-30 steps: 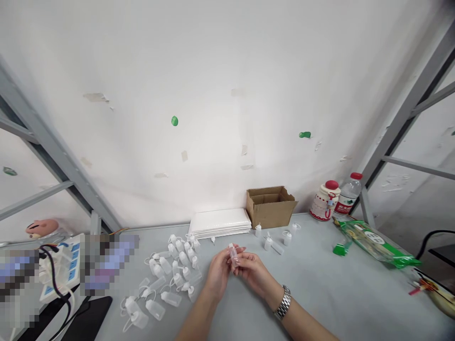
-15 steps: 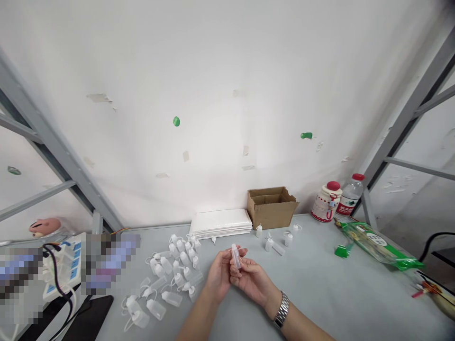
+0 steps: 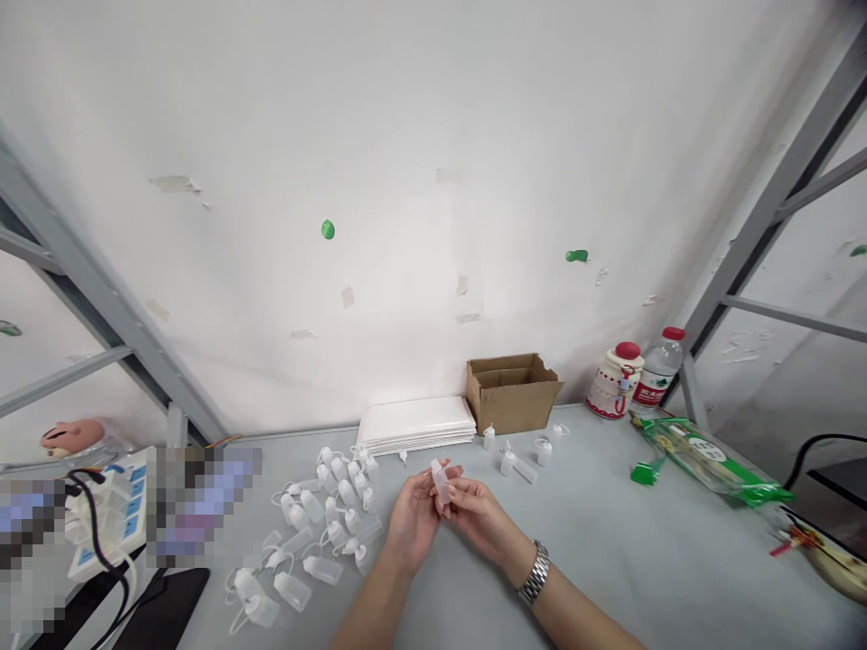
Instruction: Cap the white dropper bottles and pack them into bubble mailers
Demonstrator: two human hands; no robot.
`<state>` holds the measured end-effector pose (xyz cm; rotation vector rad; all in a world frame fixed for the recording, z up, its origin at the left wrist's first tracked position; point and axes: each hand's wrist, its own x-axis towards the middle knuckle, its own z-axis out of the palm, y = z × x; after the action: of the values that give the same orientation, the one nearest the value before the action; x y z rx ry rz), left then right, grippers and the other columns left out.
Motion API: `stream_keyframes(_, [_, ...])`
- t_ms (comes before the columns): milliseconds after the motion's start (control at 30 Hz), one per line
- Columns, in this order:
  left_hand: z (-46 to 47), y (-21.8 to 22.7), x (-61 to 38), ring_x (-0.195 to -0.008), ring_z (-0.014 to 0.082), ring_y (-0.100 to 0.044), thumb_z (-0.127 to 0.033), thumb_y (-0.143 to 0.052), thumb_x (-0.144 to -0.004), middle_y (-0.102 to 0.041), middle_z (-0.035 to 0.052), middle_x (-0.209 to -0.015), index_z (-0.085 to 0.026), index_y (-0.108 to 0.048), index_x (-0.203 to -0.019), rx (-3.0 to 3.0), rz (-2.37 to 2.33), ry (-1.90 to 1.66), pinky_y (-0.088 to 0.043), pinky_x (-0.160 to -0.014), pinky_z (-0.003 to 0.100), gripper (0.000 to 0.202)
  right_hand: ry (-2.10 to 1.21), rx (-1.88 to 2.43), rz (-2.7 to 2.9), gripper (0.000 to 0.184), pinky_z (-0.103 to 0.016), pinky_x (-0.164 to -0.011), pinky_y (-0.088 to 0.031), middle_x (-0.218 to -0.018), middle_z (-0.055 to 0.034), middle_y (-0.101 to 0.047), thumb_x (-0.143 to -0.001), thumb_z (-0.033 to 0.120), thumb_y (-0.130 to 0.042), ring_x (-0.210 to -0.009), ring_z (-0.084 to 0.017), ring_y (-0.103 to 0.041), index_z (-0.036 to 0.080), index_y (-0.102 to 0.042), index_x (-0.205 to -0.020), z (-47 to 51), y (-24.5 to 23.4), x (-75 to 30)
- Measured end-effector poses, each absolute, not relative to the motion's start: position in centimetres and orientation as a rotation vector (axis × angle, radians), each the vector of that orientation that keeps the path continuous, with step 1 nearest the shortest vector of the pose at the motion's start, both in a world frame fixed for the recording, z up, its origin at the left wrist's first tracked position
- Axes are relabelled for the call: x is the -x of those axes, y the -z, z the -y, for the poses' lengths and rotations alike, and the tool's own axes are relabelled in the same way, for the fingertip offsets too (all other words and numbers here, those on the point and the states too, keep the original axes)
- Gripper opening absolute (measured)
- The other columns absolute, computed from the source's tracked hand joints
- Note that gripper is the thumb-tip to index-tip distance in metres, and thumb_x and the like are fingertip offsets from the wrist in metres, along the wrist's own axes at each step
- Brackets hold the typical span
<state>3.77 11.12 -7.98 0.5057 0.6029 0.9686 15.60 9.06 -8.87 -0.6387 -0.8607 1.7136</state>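
Farthest left on the grey surface point(image 3: 610, 551) I see a power strip point(image 3: 128, 515), and right of it a loose spread of translucent squeeze bottles point(image 3: 293, 591), many with strapped white caps, lying on their sides or leaning. Next comes my left hand point(image 3: 413, 524), thumb and fingers closed about the upper part of one small bottle point(image 3: 441, 484); my right hand point(image 3: 482, 516) pinches its lower part from the other side. The bottle is off the surface, between my hands, its neck tipped up and to the left. I judge the step to be handling this single bottle at its neck, though whether a cap is seated is too small to tell; the next move calls for a steady right grip on the soft wall while the left fingers work the top. Beyond, right of my hands, a few more bottles point(image 3: 507, 464) sit before the cardboard box point(image 3: 518, 408). Compared with half a second ago, the held bottle leans a little more, my right thumb covers more of its lower wall, and the loose bottles lie unchanged.
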Motion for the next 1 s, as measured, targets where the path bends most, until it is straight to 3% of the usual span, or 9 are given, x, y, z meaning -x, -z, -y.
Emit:
stream_keyframes(400, [-11.4,9.4,-4.3,-0.116,0.028,-0.053,-0.033,-0.058,-0.071,-0.069,0.0111,-0.108,-0.016,-0.066,-0.104,-0.566,-0.605,-1.063,-0.035,-0.098,0.039,0.038,-1.245,1.017,1.027,0.041,-0.032,-0.071,-0.045,-0.072,-0.0029,-0.067,-0.057,0.052,-0.076,-0.069,-0.018,-0.059,0.017,-0.064,-0.073,-10.0,10.6,-15.1])
stream_keyframes(767, [-11.4,9.9,-4.7,-0.111,0.0269,-0.056,-0.028,-0.059,-0.069,-0.069,0.011,-0.104,-0.017,-0.064,-0.087,-0.531,-0.565,-1.039,-0.04,-0.096,0.04,0.022,-0.926,1.139,1.197,0.023,-0.034,-0.078,-0.044,-0.082,-0.0056,-0.068,-0.074,0.041,-0.064,-0.08,-0.022,-0.058,0.019,-0.067,-0.079,-8.9,10.6,-15.0])
stream_keyframes(867, [-11.1,9.2,-4.7,-0.111,0.0286,-0.056,-0.027,-0.06,-0.066,-0.07,0.0108,-0.101,-0.016,-0.066,-0.084,-0.585,-0.558,-1.062,-0.04,-0.094,0.04,0.022,-0.936,1.104,1.196,0.023,-0.034,-0.08,-0.043,-0.085,-0.0057,-0.069,-0.074,0.04,-0.065,-0.083,-0.021,-0.059,0.019,-0.068,-0.083,-8.9,10.6,-15.1])
stream_keyframes(1000, [-10.8,8.9,-4.5,-0.103,0.0283,-0.06,-0.024,-0.063,-0.063,-0.071,0.011,-0.098,-0.014,-0.069,-0.083,-0.685,-0.598,-1.117,-0.042,-0.088,0.036,0.023,-1.098,0.963,1.154,0.026,-0.032,-0.076,-0.044,-0.078,-0.0033,-0.067,-0.069,0.044,-0.069,-0.077,-0.019,-0.059,0.019,-0.066,-0.072,-9.2,10.5,-15.0])
